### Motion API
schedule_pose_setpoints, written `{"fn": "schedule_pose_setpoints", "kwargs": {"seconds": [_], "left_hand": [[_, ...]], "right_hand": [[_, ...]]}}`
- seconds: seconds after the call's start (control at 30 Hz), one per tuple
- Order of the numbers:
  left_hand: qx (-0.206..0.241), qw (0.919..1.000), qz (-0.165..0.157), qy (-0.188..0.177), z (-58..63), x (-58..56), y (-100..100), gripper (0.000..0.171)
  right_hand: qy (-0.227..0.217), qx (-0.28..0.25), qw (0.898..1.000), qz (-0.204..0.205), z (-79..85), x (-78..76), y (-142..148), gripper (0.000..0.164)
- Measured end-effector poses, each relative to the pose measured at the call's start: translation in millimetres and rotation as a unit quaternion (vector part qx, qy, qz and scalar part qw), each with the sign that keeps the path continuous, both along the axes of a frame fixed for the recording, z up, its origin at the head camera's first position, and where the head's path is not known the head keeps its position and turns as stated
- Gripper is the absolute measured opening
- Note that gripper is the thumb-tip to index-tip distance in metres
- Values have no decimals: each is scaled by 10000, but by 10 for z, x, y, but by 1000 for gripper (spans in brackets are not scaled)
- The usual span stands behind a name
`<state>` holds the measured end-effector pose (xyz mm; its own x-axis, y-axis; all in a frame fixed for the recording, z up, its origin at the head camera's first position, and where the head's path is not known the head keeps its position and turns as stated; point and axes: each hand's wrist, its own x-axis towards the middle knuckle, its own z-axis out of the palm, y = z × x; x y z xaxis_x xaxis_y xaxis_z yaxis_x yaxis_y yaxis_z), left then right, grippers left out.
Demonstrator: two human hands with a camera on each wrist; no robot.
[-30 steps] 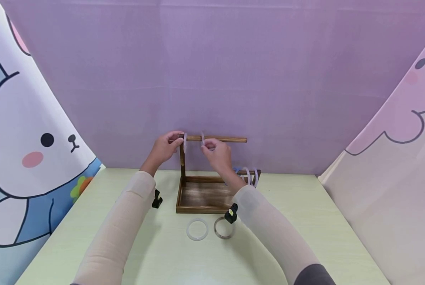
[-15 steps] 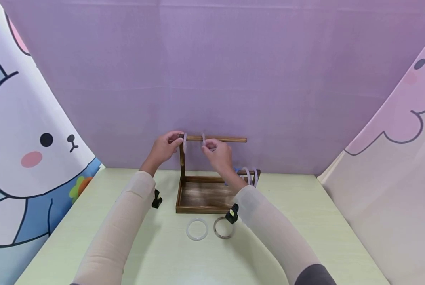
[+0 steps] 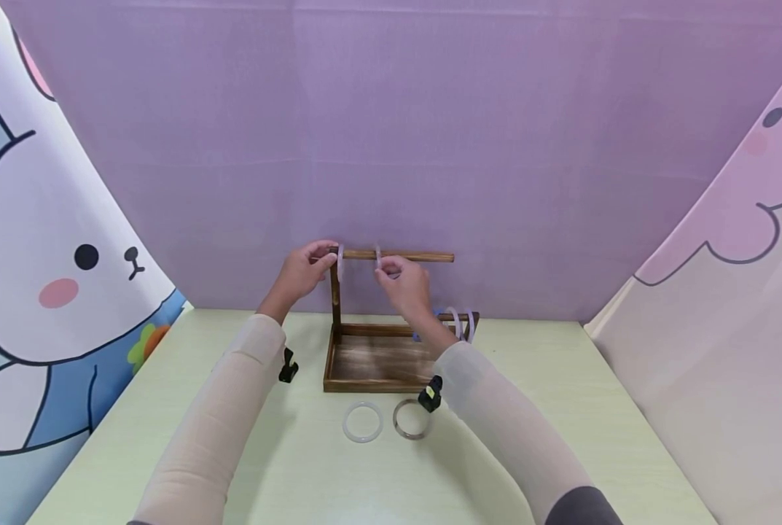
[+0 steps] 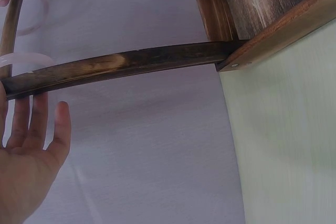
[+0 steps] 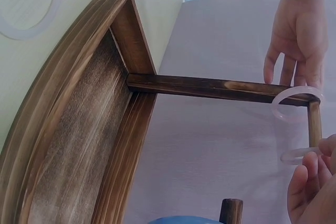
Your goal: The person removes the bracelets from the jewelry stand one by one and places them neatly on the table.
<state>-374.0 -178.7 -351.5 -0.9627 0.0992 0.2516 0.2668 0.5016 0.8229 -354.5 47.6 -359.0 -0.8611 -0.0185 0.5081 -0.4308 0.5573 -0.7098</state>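
My left hand [image 3: 301,273] grips the top corner of a dark wooden bangle stand [image 3: 336,300], where the post meets the upper rod. Close by that corner, a pale pinkish bangle [image 3: 341,264] hangs around the rod. Between thumb and fingers, my right hand [image 3: 407,284] pinches a second pale bangle [image 3: 378,255], also around the rod, farther right. In the right wrist view this pinched bangle [image 5: 294,156] is partly covered by the fingers. The left wrist view shows the left fingers [image 4: 38,121] reaching behind the post.
On a lower rod at right hang lilac bangles [image 3: 471,326] and a blue bangle [image 5: 181,220], partly hidden by the right arm. A white bangle [image 3: 363,440] and a brownish bangle [image 3: 412,437] lie on the table before the stand's tray [image 3: 371,386]. A purple cloth [image 3: 391,146] hangs behind.
My right hand has shifted slightly to the right along the upper rod, bringing the pinched bangle with it. The left hand stays at the corner.
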Motion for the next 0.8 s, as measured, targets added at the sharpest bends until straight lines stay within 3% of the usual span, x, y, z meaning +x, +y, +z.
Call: {"fn": "schedule_pose_setpoints", "kwargs": {"seconds": [0.8], "left_hand": [[-8, 10000, -19, -49, 6, 12, -2, 39]], "right_hand": [[35, 49, 9999, -94, 1, 7, 100, 13]]}}
